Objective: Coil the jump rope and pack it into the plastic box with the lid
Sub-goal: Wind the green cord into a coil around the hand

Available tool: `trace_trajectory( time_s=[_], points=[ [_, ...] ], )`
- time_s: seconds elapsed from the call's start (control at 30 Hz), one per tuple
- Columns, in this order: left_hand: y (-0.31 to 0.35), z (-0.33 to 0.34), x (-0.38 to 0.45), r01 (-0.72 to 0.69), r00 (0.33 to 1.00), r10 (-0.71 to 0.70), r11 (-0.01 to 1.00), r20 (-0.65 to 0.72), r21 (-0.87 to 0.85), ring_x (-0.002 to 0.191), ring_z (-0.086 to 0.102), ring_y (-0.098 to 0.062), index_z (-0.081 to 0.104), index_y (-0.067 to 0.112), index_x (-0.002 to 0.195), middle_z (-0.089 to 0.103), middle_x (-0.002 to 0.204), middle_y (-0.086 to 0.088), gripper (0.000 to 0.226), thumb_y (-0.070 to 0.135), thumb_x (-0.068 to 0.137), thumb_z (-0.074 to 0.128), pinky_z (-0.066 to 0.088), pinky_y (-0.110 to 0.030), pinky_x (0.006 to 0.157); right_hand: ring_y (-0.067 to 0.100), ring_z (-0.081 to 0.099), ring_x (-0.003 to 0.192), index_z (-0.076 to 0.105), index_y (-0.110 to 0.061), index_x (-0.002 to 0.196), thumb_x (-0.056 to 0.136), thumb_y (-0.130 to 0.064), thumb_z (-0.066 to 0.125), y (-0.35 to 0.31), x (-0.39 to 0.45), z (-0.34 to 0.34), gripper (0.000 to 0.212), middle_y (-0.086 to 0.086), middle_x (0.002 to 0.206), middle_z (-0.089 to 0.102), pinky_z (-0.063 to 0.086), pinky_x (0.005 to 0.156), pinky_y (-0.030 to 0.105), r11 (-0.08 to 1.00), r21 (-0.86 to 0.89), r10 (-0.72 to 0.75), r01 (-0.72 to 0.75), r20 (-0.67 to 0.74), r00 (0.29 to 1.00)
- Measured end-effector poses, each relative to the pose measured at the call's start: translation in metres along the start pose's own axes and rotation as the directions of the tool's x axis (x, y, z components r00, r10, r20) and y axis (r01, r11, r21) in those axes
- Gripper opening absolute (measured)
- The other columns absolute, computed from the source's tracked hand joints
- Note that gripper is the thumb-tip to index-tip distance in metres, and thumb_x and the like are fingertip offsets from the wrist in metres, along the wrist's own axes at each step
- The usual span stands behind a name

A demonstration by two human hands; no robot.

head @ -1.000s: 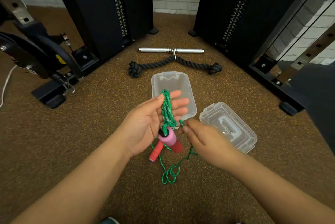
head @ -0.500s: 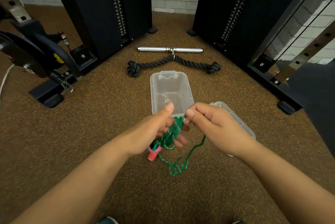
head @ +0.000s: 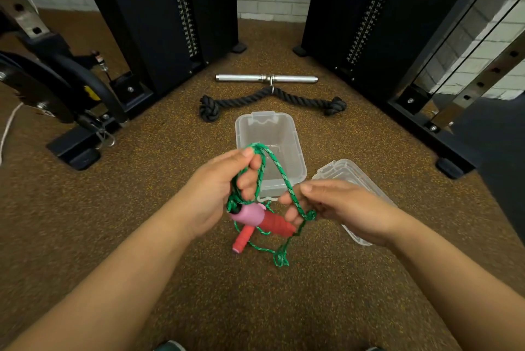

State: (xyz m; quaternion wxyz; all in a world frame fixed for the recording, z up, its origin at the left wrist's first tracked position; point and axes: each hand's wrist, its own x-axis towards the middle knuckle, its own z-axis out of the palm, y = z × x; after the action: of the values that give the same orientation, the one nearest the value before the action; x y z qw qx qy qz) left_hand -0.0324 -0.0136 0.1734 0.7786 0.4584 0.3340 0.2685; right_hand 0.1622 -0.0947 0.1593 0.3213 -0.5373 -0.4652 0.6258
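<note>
The green jump rope loops over the fingers of my left hand, which grips several coils above the floor. One pink and red handle hangs just below that hand; the other red handle lies on the floor beneath. My right hand pinches the rope strand coming down from the loop. Loose rope trails to the floor. The clear plastic box stands open just beyond my hands. Its clear lid lies on the floor to the right, partly hidden by my right hand.
A black rope attachment and a metal bar lie on the floor behind the box. Black weight-stack towers stand at the back left and right. A machine base sits at the left on the brown speckled floor.
My left hand has lifted and turned, and the rope now arches over its fingers. My right hand has dropped lower and to the right, drawing the strand down. The pink handle is in sight again.
</note>
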Motion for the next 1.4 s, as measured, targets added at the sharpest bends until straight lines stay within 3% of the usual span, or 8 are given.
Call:
trace_trajectory(
  time_s=[0.17,0.37,0.6,0.8,1.03,1.23,1.33,1.4],
  points=[
    [0.005,-0.004,0.002,-0.043,0.994,0.038,0.998,-0.107,-0.046,0.045,0.034,-0.009,0.049,0.013,0.075,0.037,0.048,0.007,0.027,0.023,0.097,0.037,0.033,-0.017,0.046,0.009,0.06,0.077,0.065,-0.002,0.112,0.095,-0.009,0.048,0.0,-0.003,-0.001,0.025,-0.006,0.083,0.074,0.048,0.075,0.017,0.996,-0.08,0.043,-0.036,0.078,0.996],
    [0.007,-0.008,0.003,-0.072,0.983,0.054,0.992,-0.175,-0.099,0.046,0.032,-0.008,0.05,0.014,0.073,0.036,0.048,0.007,0.03,0.022,0.098,0.037,0.034,-0.017,0.046,0.01,0.053,0.056,0.074,-0.019,0.079,0.082,-0.014,0.067,0.002,0.002,-0.005,0.009,-0.003,0.061,0.069,0.045,0.053,0.017,0.993,-0.104,0.035,-0.054,-0.176,0.984],
    [0.011,-0.015,0.005,-0.088,0.973,0.053,0.985,-0.225,-0.15,0.044,0.033,-0.007,0.048,0.015,0.073,0.036,0.045,0.008,0.029,0.023,0.098,0.036,0.035,-0.016,0.044,0.009,0.052,0.068,0.066,-0.005,0.112,0.094,-0.019,0.045,0.001,-0.005,-0.018,0.031,-0.005,0.073,0.066,0.045,0.068,0.018,0.998,0.044,0.046,-0.041,-0.107,0.993],
    [0.016,-0.019,0.004,-0.094,0.964,0.048,0.981,-0.262,-0.168,0.041,0.035,-0.006,0.048,0.015,0.074,0.036,0.045,0.009,0.028,0.025,0.098,0.036,0.035,-0.015,0.043,0.007,0.056,0.063,0.067,0.005,0.103,0.086,-0.009,0.056,0.001,-0.006,-0.018,0.026,-0.004,0.068,0.069,0.05,0.063,0.016,0.995,0.084,0.054,-0.046,-0.091,0.994],
    [0.017,-0.028,0.005,-0.093,0.96,0.032,0.973,-0.277,-0.211,0.043,0.036,-0.007,0.05,0.016,0.074,0.037,0.047,0.008,0.027,0.026,0.097,0.039,0.035,-0.016,0.045,0.019,0.06,0.077,0.07,-0.004,0.084,0.061,-0.017,0.074,0.002,0.001,-0.027,0.027,0.012,0.081,0.068,0.052,0.076,0.027,0.984,0.092,-0.091,0.154,-0.485,0.87],
    [0.014,-0.021,0.005,-0.051,0.974,0.004,0.978,-0.228,-0.201,0.044,0.035,-0.007,0.049,0.016,0.073,0.037,0.047,0.008,0.028,0.026,0.097,0.038,0.035,-0.016,0.045,0.008,0.055,0.06,0.069,-0.018,0.07,0.071,-0.017,0.08,0.017,0.008,-0.022,0.012,-0.002,0.072,0.068,0.041,0.051,0.012,0.907,-0.417,-0.244,-0.059,-0.636,0.732],
    [0.011,-0.015,0.002,0.033,0.993,-0.051,0.987,-0.106,-0.158,0.046,0.034,-0.009,0.049,0.016,0.073,0.036,0.049,0.007,0.026,0.03,0.093,0.041,0.036,-0.017,0.045,0.013,0.06,0.075,0.068,-0.018,0.078,0.07,-0.019,0.081,0.025,0.01,-0.024,0.015,-0.001,0.083,0.068,0.041,0.058,0.009,0.873,-0.46,-0.166,-0.165,-0.597,0.785],
    [0.004,-0.008,-0.001,0.115,0.993,-0.116,0.991,-0.006,-0.066,0.046,0.035,-0.01,0.05,0.015,0.072,0.037,0.05,0.006,0.026,0.035,0.088,0.045,0.037,-0.018,0.046,0.008,0.058,0.1,0.065,-0.026,0.102,0.069,-0.025,0.082,0.027,0.01,-0.025,0.037,-0.004,0.107,0.064,0.043,0.082,0.011,0.887,-0.414,-0.014,-0.206,-0.469,0.883]
  ],
)
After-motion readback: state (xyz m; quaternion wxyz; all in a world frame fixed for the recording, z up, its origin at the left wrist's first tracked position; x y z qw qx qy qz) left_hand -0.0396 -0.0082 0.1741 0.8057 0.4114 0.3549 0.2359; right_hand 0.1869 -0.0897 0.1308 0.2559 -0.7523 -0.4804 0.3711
